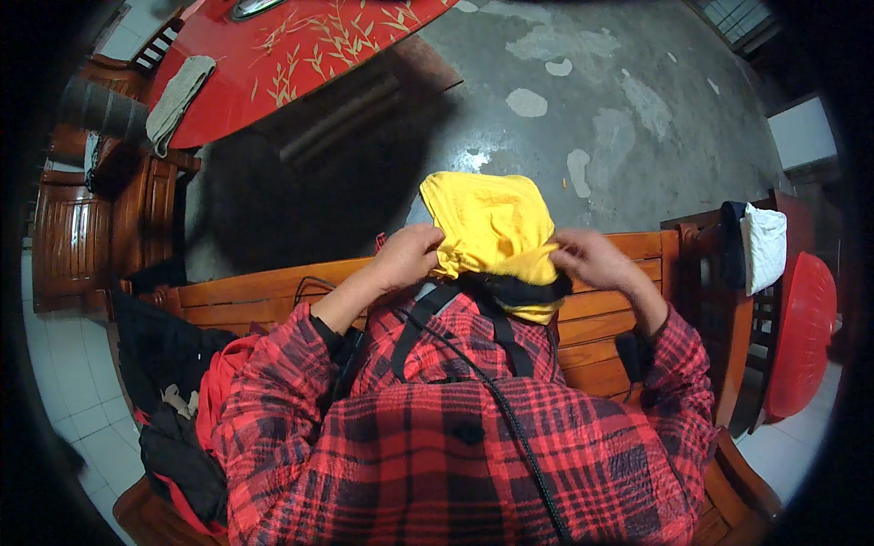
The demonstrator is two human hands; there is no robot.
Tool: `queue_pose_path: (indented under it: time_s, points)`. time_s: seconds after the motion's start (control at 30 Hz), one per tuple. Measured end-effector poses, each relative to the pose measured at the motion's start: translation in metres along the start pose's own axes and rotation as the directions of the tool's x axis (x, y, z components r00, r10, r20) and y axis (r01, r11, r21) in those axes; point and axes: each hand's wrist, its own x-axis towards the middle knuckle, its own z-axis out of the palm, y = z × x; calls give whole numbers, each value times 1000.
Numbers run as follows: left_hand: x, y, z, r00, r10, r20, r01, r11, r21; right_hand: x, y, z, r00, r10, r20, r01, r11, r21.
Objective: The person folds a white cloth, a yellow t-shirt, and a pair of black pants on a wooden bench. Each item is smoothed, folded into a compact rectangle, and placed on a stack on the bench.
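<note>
A yellow cloth garment (491,211) with a black band along its near edge lies partly folded across my lap. My left hand (410,254) pinches the garment's left side near its gathered lower corner. On the other side, my right hand (588,258) grips a raised flap of the same cloth; that hand looks slightly blurred. A strip of yellow shows below the black band (532,290). The underside of the garment is hidden.
I sit on a slatted wooden bench (601,327). Dark and red clothes (184,409) lie at my left. A folded white cloth (765,249) rests over the right armrest, near a red plastic basin (802,338). Ahead stands a red table (273,75) with a grey cloth (179,102).
</note>
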Motion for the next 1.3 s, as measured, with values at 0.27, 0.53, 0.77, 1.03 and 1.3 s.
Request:
queue_pose_path:
  time_s: [0.27, 0.53, 0.77, 1.03, 1.3]
  points:
    - [3, 26, -30, 966, -238, 99, 237, 672, -701, 21, -40, -33, 916, -54, -397, 51, 999, -18]
    - [20, 56, -25, 980, -194, -50, 85, 630, -772, 49, -93, 39, 944, -179, -276, 214, 972, 101]
    - [42, 61, -51, 854, 173, -490, -266, 955, -127, 42, -103, 3, 982, -112, -149, 164, 898, 408]
    - [33, 88, -129, 970, -37, -240, -200, 439, -876, 39, -134, -44, 930, -129, -344, 305, 792, 528]
    - [-6, 151, -179, 857, 104, -504, -469, 560, -683, 34, -181, -91, 650, -630, -424, 531, 776, -341]
